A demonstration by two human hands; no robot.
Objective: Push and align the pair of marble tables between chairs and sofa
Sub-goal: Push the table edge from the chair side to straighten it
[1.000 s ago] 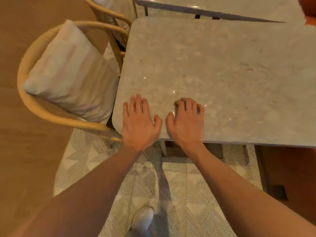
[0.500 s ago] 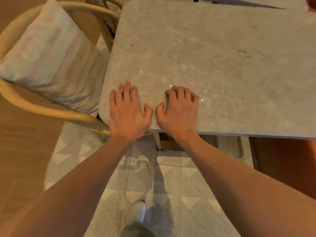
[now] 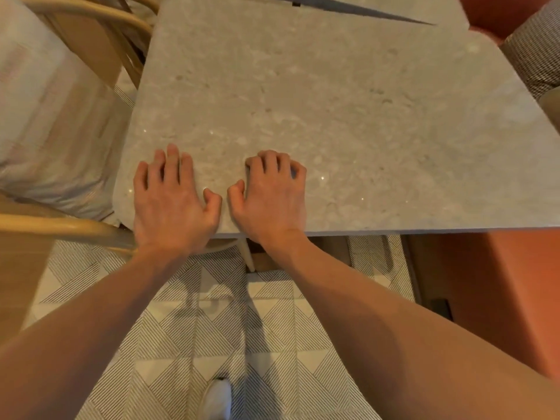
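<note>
A grey marble table (image 3: 348,110) fills the middle of the head view. Both my hands lie palm down on its near edge, close to the near left corner. My left hand (image 3: 172,201) rests there with fingers fairly straight. My right hand (image 3: 272,195) presses beside it, its fingertips bent onto the marble. A second marble table (image 3: 403,7) shows at the top, behind the first, with a dark wedge-shaped gap between the two tops. A wooden chair with a pale cushion (image 3: 45,116) stands against the left side. An orange sofa (image 3: 497,286) lies to the right.
A second wooden chair (image 3: 127,22) stands at the far left corner. A checked cushion (image 3: 536,47) sits on the sofa at the upper right. Underfoot is a patterned rug (image 3: 227,328), with my white shoe (image 3: 216,401) on it. Wooden floor lies to the left.
The table top has come nearer and lower in view as I lean in. My hands have stayed on the near edge; the fingers of both have bent more.
</note>
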